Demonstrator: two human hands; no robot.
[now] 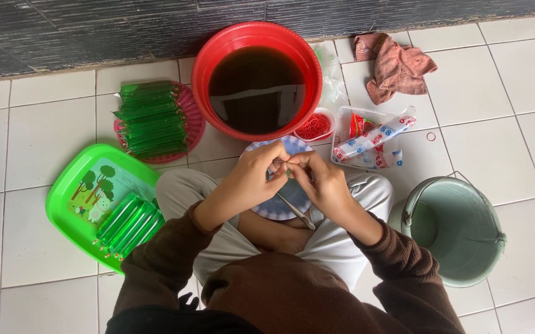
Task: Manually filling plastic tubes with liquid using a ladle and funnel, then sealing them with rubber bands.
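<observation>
My left hand (pixel 252 176) and my right hand (pixel 320 179) meet over a blue and white plate (pixel 292 145) on my lap. Their fingertips pinch the top of a thin clear plastic tube (pixel 295 210) that hangs down and to the right. Whether anything else sits between the fingers is hidden. A red basin (pixel 256 37) of dark liquid stands just beyond the plate. A small dish of red rubber bands (pixel 314 125) lies by the basin's right side.
A green tray (pixel 88 179) at left holds several filled green tubes (pixel 128 224). A pink plate (pixel 188 102) behind it carries a stack of green tubes (pixel 150 117). A clear box of plastic packets (pixel 369 139), a pink cloth (pixel 394 65) and a grey-green bucket (pixel 459 232) are at right.
</observation>
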